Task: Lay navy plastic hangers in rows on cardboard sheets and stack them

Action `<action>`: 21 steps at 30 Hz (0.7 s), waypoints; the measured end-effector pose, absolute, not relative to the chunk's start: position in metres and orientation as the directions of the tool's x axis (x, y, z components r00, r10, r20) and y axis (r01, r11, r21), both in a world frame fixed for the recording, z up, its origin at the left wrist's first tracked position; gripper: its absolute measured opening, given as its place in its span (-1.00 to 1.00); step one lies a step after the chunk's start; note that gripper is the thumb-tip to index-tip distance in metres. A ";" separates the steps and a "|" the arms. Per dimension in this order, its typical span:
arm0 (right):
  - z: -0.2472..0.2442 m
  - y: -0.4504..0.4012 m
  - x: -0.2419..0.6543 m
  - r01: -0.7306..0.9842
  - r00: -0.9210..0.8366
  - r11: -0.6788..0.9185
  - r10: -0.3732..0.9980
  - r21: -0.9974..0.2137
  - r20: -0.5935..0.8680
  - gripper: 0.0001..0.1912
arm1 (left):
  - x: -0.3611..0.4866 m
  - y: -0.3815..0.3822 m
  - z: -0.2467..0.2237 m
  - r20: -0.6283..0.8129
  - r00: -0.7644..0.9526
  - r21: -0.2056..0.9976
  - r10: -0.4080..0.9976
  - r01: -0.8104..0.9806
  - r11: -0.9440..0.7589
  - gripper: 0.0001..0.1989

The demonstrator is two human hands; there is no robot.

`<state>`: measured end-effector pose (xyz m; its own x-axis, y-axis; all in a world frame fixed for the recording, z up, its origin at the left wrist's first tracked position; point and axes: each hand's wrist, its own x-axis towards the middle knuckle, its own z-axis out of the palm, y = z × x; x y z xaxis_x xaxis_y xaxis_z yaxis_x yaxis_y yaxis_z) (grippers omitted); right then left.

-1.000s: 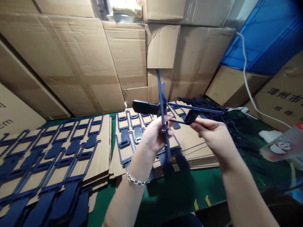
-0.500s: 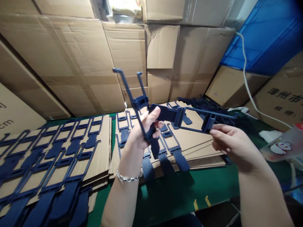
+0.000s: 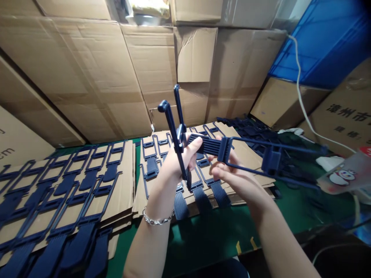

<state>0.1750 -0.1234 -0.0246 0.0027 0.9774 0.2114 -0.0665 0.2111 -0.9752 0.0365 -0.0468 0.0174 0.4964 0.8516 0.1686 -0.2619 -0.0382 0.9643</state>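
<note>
My left hand is closed around dark blue plastic parts, thumb pressed on a ribbed plate. One part, an upright bracket with two hooked arms, rises from this hand. To the right extends a second bracket, an open frame hinged to the ribbed plate, with a sliding crosspiece; its far end is blurred. My right hand reaches behind and below this second bracket near the hinge, fingers curled round it and partly hidden by it. A chain bracelet circles my left wrist.
Similar brackets lie in rows on cardboard sheets at left and centre, over a green tabletop. More dark parts are piled at back right. Cartons wall the rear. A plastic cup stands right, near a white cable.
My right hand has moved left from the frame's crosspiece to the hinge. The right-hand bracket has shifted slightly right and down; the upright one has turned more edge-on.
</note>
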 end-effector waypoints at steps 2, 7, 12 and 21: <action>-0.017 -0.119 0.165 -0.053 0.032 0.300 0.954 -0.952 0.299 -0.40 | 0.037 -0.047 0.015 0.131 0.568 0.969 0.813 -0.246 0.016 -0.78; -0.004 -0.107 0.162 -0.114 0.244 0.446 0.879 -0.888 0.410 -0.71 | 0.037 -0.048 0.014 0.044 0.635 0.996 0.771 -0.089 0.017 -0.74; -0.026 -0.103 0.207 -0.191 0.503 0.258 0.854 -0.947 0.132 -0.67 | 0.023 -0.037 0.014 0.119 0.479 0.993 0.870 -0.053 -0.107 -0.74; -0.101 -0.132 0.250 0.583 0.500 -0.294 0.865 -0.758 0.049 -0.44 | -0.033 -0.006 0.011 0.134 0.146 0.834 0.980 0.518 -0.191 -0.84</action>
<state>0.2502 -0.1319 -0.1010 0.4996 0.8649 0.0487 0.5827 -0.2940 -0.7576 -0.0327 -0.0064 0.0113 0.1457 0.9803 0.1337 0.5180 -0.1907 0.8338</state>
